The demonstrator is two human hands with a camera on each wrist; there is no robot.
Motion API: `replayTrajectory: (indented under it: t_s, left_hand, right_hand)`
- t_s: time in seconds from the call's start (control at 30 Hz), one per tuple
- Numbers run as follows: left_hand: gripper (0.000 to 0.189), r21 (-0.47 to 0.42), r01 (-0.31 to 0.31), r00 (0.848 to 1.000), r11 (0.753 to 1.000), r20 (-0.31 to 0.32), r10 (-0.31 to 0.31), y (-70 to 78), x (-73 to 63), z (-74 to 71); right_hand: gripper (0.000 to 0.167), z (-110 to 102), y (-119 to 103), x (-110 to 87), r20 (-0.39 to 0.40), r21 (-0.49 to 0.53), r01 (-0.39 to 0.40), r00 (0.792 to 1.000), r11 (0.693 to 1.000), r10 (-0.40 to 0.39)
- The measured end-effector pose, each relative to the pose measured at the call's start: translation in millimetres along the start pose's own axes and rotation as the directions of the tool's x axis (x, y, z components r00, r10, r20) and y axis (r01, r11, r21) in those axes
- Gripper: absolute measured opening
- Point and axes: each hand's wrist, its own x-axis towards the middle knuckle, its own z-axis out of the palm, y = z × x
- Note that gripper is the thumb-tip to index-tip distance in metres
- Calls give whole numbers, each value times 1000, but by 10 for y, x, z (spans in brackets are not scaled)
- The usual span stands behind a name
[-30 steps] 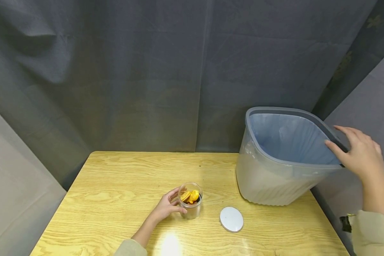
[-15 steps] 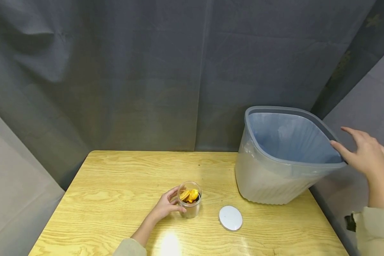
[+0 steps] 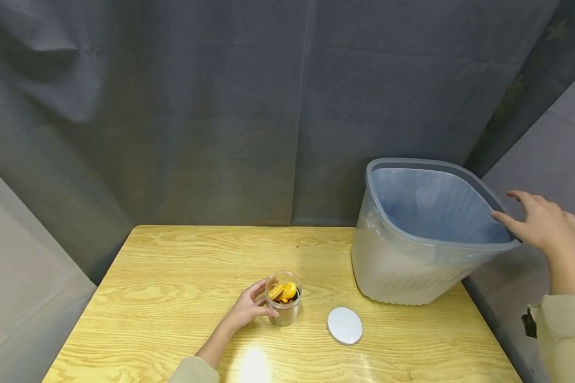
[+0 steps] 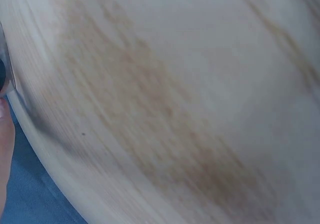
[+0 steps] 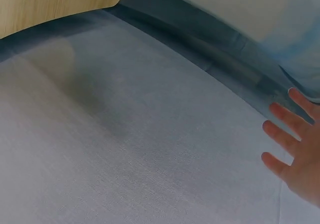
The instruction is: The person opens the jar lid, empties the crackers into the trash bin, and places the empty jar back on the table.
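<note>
Both sleeves [image 3: 195,371] are pale beige; at the right cuff [image 3: 563,317] — a small dark piece [image 3: 528,324].

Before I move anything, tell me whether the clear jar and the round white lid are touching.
Apart: the head view shows a strip of bare wooden tabletop between the clear jar and the round white lid.

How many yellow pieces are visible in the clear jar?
2: a ridged yellow piece near the clear jar's left side, and a smoother yellow piece to its right. More may be hidden underneath.
</note>
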Motion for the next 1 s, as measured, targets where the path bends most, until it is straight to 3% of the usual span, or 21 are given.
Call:
replayTrajectory:
  t_s: [0.23,0.57,1.0]
  left_hand:
    - [86,-2,-8,1000,1000,5,8,-2,10,13]
    - [85,-11,-40,999,999,18,41,35,-26,49]
    - [84,107,-103,995,989,-1,104,-141,4,89]
  right_hand:
    - [85,13,19,-10,74,-55,-45,996,998,49]
    - [87,33,29,19,159,-66,-25,987,998,35]
    - [69,14,-11,-5,159,-49,-11,987,999,19]
